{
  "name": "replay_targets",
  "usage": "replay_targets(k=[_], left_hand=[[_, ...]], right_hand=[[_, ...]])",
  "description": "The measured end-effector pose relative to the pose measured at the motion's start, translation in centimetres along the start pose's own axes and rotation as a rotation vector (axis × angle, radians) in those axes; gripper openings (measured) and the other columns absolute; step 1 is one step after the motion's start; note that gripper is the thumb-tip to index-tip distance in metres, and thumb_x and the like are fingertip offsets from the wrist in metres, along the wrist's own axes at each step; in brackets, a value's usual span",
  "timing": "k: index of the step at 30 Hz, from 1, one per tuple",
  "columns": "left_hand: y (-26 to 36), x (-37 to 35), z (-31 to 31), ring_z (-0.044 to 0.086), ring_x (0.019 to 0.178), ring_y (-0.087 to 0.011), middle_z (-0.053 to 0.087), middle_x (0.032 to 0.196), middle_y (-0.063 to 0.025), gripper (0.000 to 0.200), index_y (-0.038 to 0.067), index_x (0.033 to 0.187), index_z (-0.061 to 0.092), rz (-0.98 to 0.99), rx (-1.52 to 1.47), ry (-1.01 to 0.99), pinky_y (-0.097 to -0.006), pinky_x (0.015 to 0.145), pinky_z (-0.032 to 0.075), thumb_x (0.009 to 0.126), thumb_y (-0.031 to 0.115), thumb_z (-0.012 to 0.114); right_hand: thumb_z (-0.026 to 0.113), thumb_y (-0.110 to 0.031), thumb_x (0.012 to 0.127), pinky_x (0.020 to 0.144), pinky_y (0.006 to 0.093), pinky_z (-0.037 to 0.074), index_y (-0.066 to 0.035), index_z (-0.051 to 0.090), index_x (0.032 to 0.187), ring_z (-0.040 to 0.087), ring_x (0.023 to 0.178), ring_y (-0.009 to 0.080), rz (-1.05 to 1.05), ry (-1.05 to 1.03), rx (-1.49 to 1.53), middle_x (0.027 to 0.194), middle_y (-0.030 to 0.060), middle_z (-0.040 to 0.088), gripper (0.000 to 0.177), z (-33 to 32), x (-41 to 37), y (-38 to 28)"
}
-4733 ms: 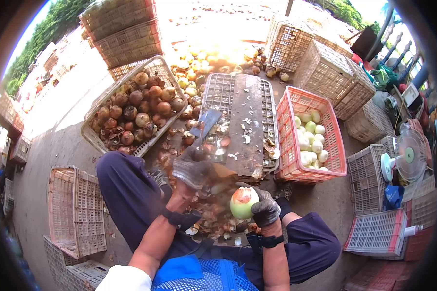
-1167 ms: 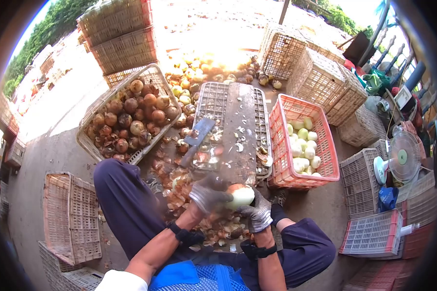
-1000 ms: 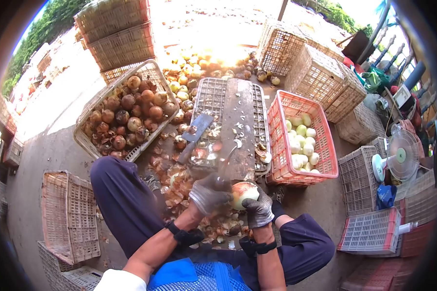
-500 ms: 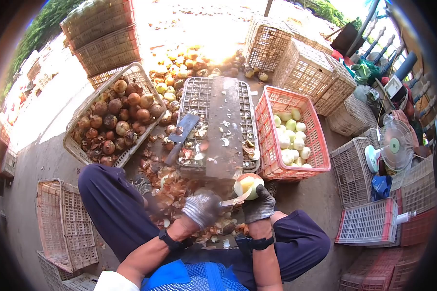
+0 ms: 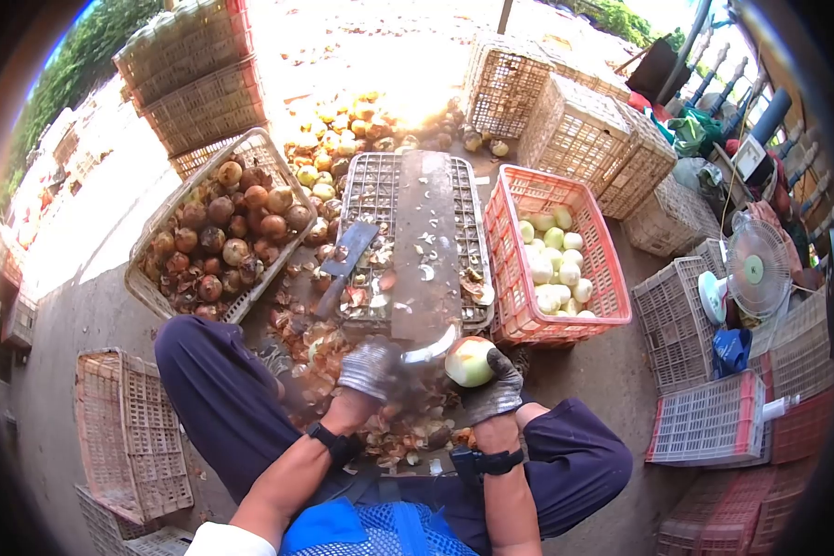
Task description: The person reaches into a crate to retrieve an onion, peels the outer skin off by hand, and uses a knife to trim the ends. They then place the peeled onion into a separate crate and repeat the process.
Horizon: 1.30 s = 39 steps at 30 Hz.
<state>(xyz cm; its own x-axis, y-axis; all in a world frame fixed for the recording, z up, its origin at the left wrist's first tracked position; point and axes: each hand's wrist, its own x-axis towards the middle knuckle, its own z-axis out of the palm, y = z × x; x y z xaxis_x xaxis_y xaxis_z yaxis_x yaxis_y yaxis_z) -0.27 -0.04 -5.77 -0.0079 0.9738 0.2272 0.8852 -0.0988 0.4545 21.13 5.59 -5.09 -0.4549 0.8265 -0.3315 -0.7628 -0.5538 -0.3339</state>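
My left hand, in a grey-and-white glove and blurred by motion, is closed on a small knife. The pale, smeared knife blade points right, just short of the onion. Gripped in my gloved right hand is a partly peeled onion, white-green with some brown skin left on top. Both hands hang between my knees, above a heap of onion skins. In front of them a worn board lies across an upturned crate, with a cleaver on the crate's left part.
A crate of unpeeled onions stands tilted at left. To the right, a red crate holds peeled onions. Loose onions cover the ground behind. Stacked crates and a fan line the right side.
My left hand has drawn the knife left and up, away from the onion. The strip of skin that hung at the blade no longer shows. The onion has turned slightly in my right hand.
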Motion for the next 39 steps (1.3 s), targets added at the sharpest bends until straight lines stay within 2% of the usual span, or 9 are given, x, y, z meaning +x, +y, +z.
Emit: replay_targets(k=[9, 19, 22, 24, 27, 30, 31, 34, 39], left_hand=[[1.9, -0.3, -1.9, 0.054, 0.064, -0.0347, 0.053, 0.069, -0.0134, 0.007, 0.007, 0.074, 0.056, 0.197, -0.110, 0.044, -0.0446, 0.056, 0.044, 0.067, 0.007, 0.060], [0.0, 1.2, -0.8, 0.062, 0.070, -0.0351, 0.063, 0.076, -0.0178, 0.011, 0.004, 0.078, 0.064, -0.201, -0.080, -0.375, -0.0395, 0.061, 0.050, 0.071, 0.011, 0.061], [-0.9, 0.2, 0.0, 0.060, 0.064, -0.0287, 0.063, 0.075, -0.0151, 0.016, 0.004, 0.081, 0.063, -0.420, -0.313, -0.141, -0.0357, 0.061, 0.049, 0.067, 0.011, 0.066], [-1.1, -0.3, 0.1, 0.054, 0.065, -0.0137, 0.063, 0.075, -0.0051, 0.021, 0.004, 0.088, 0.063, -0.340, -0.571, 0.003, -0.0289, 0.061, 0.047, 0.068, 0.008, 0.071], [3.2, 0.2, -4.8, 0.050, 0.070, -0.0048, 0.061, 0.077, 0.0032, 0.025, 0.005, 0.094, 0.065, -0.483, -1.148, -0.003, -0.0233, 0.062, 0.045, 0.071, 0.007, 0.075], [4.7, 1.2, -6.0, 0.051, 0.070, -0.0051, 0.059, 0.076, 0.0038, 0.026, 0.004, 0.095, 0.066, -0.420, -1.157, 0.001, -0.0226, 0.062, 0.045, 0.070, 0.005, 0.074], [4.2, 1.1, -6.5, 0.060, 0.078, -0.0133, 0.064, 0.092, -0.0067, 0.029, 0.001, 0.106, 0.060, -0.405, -1.158, -0.147, -0.0285, 0.069, 0.051, 0.078, 0.006, 0.068], [2.2, 0.8, -3.0, 0.062, 0.076, -0.0178, 0.065, 0.091, -0.0126, 0.035, 0.001, 0.105, 0.061, -0.267, -0.771, -0.144, -0.0313, 0.069, 0.051, 0.074, 0.012, 0.072], [1.0, -0.1, -0.3, 0.062, 0.077, -0.0233, 0.064, 0.088, -0.0143, 0.031, 0.002, 0.098, 0.064, -0.160, -0.887, -0.044, -0.0334, 0.069, 0.050, 0.072, 0.017, 0.070]], right_hand=[[0.072, -0.022, 0.072, 0.089, 0.0517, 0.048, -0.003, 0.058, 0.111, 0.058, 0.099, 0.0348, -0.016, 0.062, 0.010, 0.106, 0.0153, 0.062, 0.046, -0.8, 0.7, 0.2], [0.071, -0.020, 0.071, 0.086, 0.0414, 0.049, 0.000, 0.060, 0.109, 0.061, 0.091, 0.0287, -0.032, 0.021, -0.069, 0.101, 0.0133, 0.065, 0.044, 1.0, -0.4, 0.6], [0.072, -0.019, 0.068, 0.088, 0.0498, 0.049, -0.001, 0.055, 0.115, 0.059, 0.099, 0.0336, -0.040, 0.014, -0.093, 0.107, 0.0159, 0.061, 0.053, -0.1, 0.0, 0.0], [0.072, -0.018, 0.068, 0.087, 0.0495, 0.050, 0.000, 0.054, 0.115, 0.060, 0.099, 0.0334, -0.027, 0.024, -0.101, 0.108, 0.0159, 0.062, 0.054, 0.0, 0.1, 0.0], [0.071, -0.015, 0.070, 0.081, 0.0390, 0.052, 0.001, 0.060, 0.109, 0.062, 0.088, 0.0278, -0.040, 0.050, -0.159, 0.098, 0.0141, 0.065, 0.043, 0.1, 0.2, 0.6], [0.071, -0.011, 0.070, 0.072, 0.0353, 0.055, 0.001, 0.060, 0.109, 0.064, 0.080, 0.0242, -0.039, -0.024, -0.302, 0.094, 0.0122, 0.065, 0.042, 0.0, 0.2, 1.5], [0.072, -0.011, 0.069, 0.073, 0.0361, 0.055, 0.001, 0.059, 0.109, 0.064, 0.082, 0.0252, -0.038, -0.005, -0.385, 0.096, 0.0131, 0.065, 0.044, -0.1, 0.2, 1.8], [0.073, -0.011, 0.067, 0.076, 0.0368, 0.055, 0.003, 0.059, 0.109, 0.064, 0.086, 0.0264, -0.056, 0.046, -0.571, 0.099, 0.0146, 0.065, 0.047, -0.2, 0.1, 2.5], [0.073, -0.008, 0.064, 0.075, 0.0335, 0.054, 0.004, 0.060, 0.107, 0.064, 0.085, 0.0244, -0.108, 0.113, -0.664, 0.097, 0.0135, 0.065, 0.047, 0.2, 0.1, 3.3]])
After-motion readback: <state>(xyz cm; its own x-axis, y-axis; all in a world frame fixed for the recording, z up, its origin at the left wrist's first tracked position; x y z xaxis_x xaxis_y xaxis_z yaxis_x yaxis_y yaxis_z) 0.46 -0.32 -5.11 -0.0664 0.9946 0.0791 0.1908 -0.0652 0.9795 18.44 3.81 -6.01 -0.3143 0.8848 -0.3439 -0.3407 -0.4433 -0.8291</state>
